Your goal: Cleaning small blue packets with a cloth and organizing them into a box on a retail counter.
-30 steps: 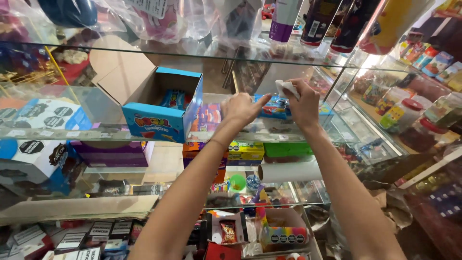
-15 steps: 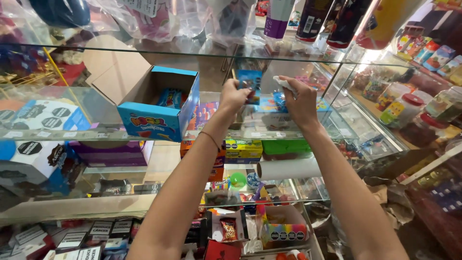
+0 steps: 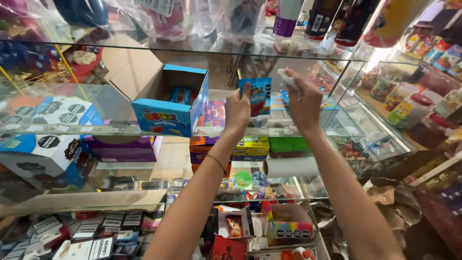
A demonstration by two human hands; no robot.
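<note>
A glass display case [image 3: 72,125] fills the view, its shelves stacked one over another and crowded with goods. The middle glass shelf [image 3: 298,129] runs left to right at the level of the hands; its front edge lies just below the wrists, and the upper shelf edge crosses above the fingers, so the hands work in the narrow band between the two panes. On that shelf, to the left, an open blue carton [image 3: 171,103] stands with its brown flap [image 3: 132,67] folded back; a clear strip of glass separates it from the left hand. To the right the case turns a corner, where jars with red lids [image 3: 409,108] stand well apart from the hands. Below the shelf lie flat purple and green boxes [image 3: 250,147] and a white roll [image 3: 291,167].

Both forearms reach up and forward from the bottom of the view, nearly parallel, the hands near each other. The left hand [image 3: 237,111] is raised with its back to the camera, fingers pinching a small blue packet [image 3: 260,95] held upright above the shelf, just right of the carton. The right hand [image 3: 304,103], just beside the packet, is curled around a small white thing [image 3: 287,77] that sticks out above its fingers; what it is cannot be told.
</note>
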